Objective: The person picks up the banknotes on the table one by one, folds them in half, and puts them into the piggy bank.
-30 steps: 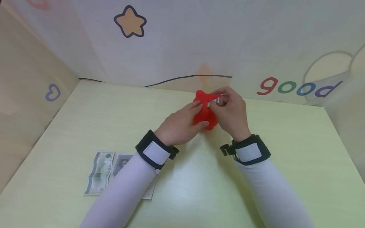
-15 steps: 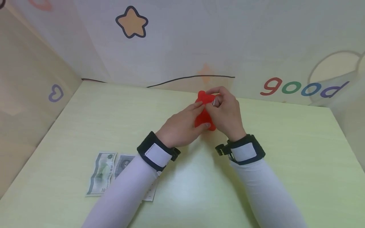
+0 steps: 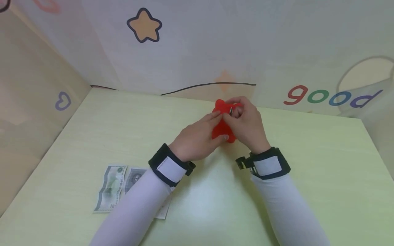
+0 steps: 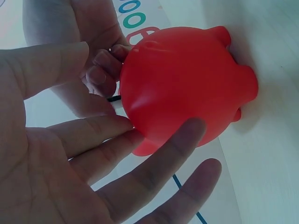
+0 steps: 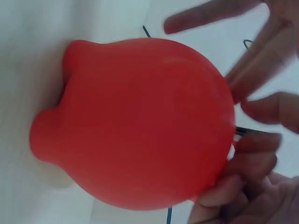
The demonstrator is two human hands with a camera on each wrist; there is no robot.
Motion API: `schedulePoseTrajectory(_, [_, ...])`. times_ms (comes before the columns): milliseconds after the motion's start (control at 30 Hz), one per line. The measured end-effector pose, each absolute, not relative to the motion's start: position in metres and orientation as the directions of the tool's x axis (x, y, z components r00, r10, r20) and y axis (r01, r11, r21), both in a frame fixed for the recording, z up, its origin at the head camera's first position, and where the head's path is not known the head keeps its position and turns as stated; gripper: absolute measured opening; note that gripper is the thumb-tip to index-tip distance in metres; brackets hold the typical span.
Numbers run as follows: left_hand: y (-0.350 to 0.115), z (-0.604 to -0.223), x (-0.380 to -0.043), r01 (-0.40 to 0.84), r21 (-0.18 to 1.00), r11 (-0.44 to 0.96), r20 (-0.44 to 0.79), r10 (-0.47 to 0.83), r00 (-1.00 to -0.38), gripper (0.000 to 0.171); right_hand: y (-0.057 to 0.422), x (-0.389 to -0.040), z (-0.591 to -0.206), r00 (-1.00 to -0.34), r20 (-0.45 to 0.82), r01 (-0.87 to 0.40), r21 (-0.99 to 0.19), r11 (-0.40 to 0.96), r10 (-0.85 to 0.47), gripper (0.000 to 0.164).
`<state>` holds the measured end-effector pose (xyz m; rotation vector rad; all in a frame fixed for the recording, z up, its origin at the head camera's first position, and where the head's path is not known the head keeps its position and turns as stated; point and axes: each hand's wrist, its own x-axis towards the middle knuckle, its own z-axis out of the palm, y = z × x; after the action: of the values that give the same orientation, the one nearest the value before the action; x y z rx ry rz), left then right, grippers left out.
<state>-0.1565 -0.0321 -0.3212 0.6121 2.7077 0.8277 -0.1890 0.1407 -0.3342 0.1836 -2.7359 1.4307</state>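
A red piggy bank (image 3: 223, 129) stands on the table near the back wall; its round rear and feet fill much of the right wrist view. My left hand (image 3: 197, 139) lies against its left side with straight, spread fingers. From the right, my right hand (image 3: 248, 124) pinches a small folded banknote (image 3: 231, 111) at the top of the piggy bank. Only a thin dark edge of that banknote (image 4: 114, 98) shows in the left wrist view, between the fingertips and the red top. The fingers hide the slot.
Flat on the table at the left lie a greenish banknote (image 3: 110, 188) and a greyish banknote (image 3: 133, 176), the latter partly covered by the left sleeve (image 3: 132, 212). A printed backdrop (image 3: 191, 44) rises right behind the piggy bank.
The folded banknote, plainly showing a second ago, is now mostly out of sight between the right fingers and the piggy bank's top. The left hand keeps its place on the piggy bank.
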Motion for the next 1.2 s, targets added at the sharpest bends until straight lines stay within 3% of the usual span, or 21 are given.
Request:
schedulePoseTrajectory(433, [-0.0330, -0.3226, -0.1549, 0.331, 0.567, 0.754, -0.100, 0.463, -0.881, 0.073, 0.1427, -0.1861, -0.3321, -0.998, -0.020, -0.012, -0.858, 0.513, -0.058, 0.038])
schedulePoseTrajectory(900, [-0.0332, -0.3230, -0.1547, 0.332, 0.564, 0.756, -0.099, 0.462, -0.882, 0.074, 0.1415, -0.1872, -0.3337, -0.999, -0.008, -0.017, -0.846, 0.533, -0.045, 0.041])
schedulePoseTrajectory(1200, [-0.0320, -0.3217, -0.1543, 0.338, 0.546, 0.766, -0.091, 0.455, -0.886, 0.075, 0.1424, -0.1898, -0.3376, -0.998, 0.032, -0.055, -0.857, 0.512, -0.054, 0.035])
